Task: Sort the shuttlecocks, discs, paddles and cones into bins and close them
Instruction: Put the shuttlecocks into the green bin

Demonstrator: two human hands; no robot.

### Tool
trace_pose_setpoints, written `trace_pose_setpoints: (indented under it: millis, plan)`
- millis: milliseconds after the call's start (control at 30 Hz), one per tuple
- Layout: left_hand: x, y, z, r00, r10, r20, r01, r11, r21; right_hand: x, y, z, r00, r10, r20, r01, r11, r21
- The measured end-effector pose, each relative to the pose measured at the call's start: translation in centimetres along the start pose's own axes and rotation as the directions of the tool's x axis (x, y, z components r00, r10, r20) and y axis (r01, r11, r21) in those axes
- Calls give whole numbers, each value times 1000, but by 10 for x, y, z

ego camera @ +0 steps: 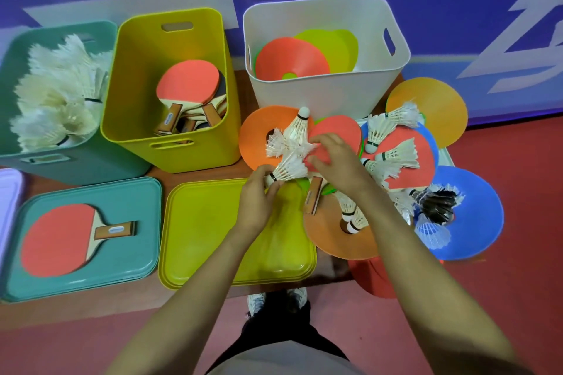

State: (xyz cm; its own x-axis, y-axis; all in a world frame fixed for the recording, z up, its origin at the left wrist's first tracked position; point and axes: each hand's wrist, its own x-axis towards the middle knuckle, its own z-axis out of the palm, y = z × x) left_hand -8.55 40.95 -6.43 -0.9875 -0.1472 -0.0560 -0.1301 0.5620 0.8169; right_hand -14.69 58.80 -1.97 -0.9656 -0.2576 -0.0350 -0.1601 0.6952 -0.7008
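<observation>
Head view, mid-sort: my left hand (256, 195) pinches the cork base of one shuttlecock (289, 169), part of a tangled cluster of three lying over an orange disc (256, 143) just in front of the white bin (320, 97). My right hand (338, 161) curls its fingers at the cluster's feather tips, above a red round (338, 131). I cannot tell whether it grips feathers or that round.

By my reading, shuttlecocks weigh next to nothing, and their feather skirts look brittle and prone to snagging on each other. The cork end is the place to hold, since squeezing a skirt risks bent quills. Discs look thin, flexible and slick, best lifted by the rim or centre hole. Paddles look stiff, and the handle is the obvious grip.

The count is three open bins. The teal bin (76, 167) is heaped with white shuttlecocks, the yellow bin (189, 155) holds at least three paddles (189, 82), and the white bin has at least two discs (289, 61). On the tabletop (242, 91) lie the teal lid (122, 268), carrying one paddle (61, 240), and the yellow lid (207, 237). A pale lid (9, 192) shows at the left edge.

Loose at right are about a dozen shuttlecocks, among them a black-feathered one (438, 202) and a netted plastic one (432, 234). There are also at least six discs and a paddle handle (314, 199) beneath my right wrist. I can make out no upright cone.
</observation>
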Motion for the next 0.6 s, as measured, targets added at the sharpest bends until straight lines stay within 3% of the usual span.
trace_pose_setpoints:
  millis: [300, 367, 500, 600]
  plan:
    - [4, -16, -32, 988, -48, -148, 46, 999, -17, 54, -4, 43, 978, 190, 82, -140, 899, -415]
    - [3, -17, -38, 984, -51, -171, 47, 998, -28, 50, -3, 48, 976, 204, 82, -161, 918, -362]
    - [2, -13, -55, 973, -28, -229, 21, 999, -34, 44, -20, 34, 967, 246, 62, -244, 969, -48]
    - [-1, -8, -70, 960, 1, -278, -15, 999, -48, 35, -47, 18, 978, 198, 59, -203, 973, 110]
